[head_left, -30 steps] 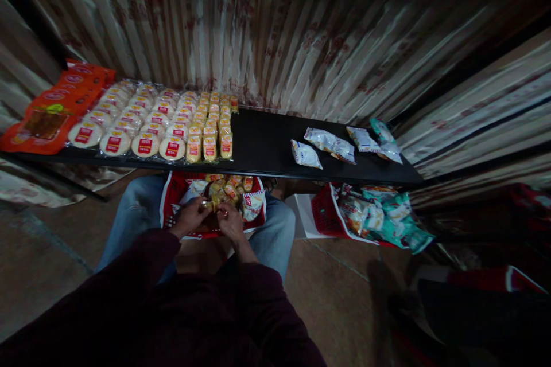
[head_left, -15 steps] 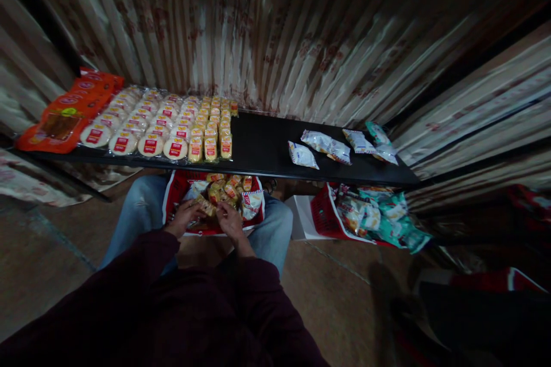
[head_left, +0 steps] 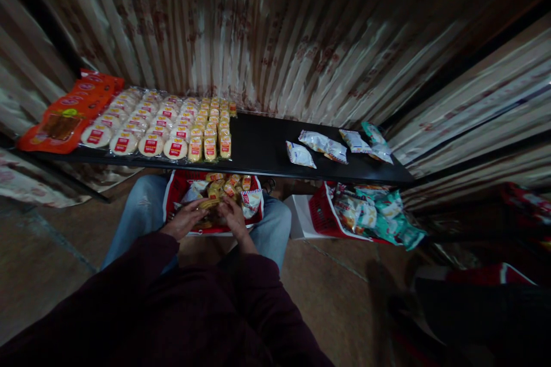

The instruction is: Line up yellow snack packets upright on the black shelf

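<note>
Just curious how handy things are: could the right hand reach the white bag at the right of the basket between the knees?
Probably yes: the white bag is just beside the right hand in the red basket, with nothing seen between them, though that hand seems busy with a yellow packet.

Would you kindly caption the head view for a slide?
Left hand and right hand handle a yellow packet at a red basket by a black shelf.
</note>
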Demonstrator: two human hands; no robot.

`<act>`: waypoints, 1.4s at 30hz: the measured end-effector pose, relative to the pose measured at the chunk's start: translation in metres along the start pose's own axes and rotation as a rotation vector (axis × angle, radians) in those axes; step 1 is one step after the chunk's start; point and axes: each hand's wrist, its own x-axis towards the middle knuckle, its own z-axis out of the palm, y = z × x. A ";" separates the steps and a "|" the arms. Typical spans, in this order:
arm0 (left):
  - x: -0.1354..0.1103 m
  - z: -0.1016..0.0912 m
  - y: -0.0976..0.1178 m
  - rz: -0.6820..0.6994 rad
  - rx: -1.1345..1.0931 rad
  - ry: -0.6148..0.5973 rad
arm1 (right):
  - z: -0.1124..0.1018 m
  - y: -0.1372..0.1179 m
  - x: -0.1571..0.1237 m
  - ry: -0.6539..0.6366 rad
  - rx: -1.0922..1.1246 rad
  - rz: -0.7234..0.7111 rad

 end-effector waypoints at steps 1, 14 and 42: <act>-0.001 0.000 -0.001 -0.005 0.003 -0.024 | -0.001 -0.002 0.001 -0.011 0.116 0.076; -0.005 0.006 -0.006 0.087 0.129 -0.122 | -0.004 -0.002 0.003 0.002 0.469 0.185; -0.016 0.035 0.006 0.111 0.168 0.071 | 0.003 -0.011 0.000 0.054 0.637 0.127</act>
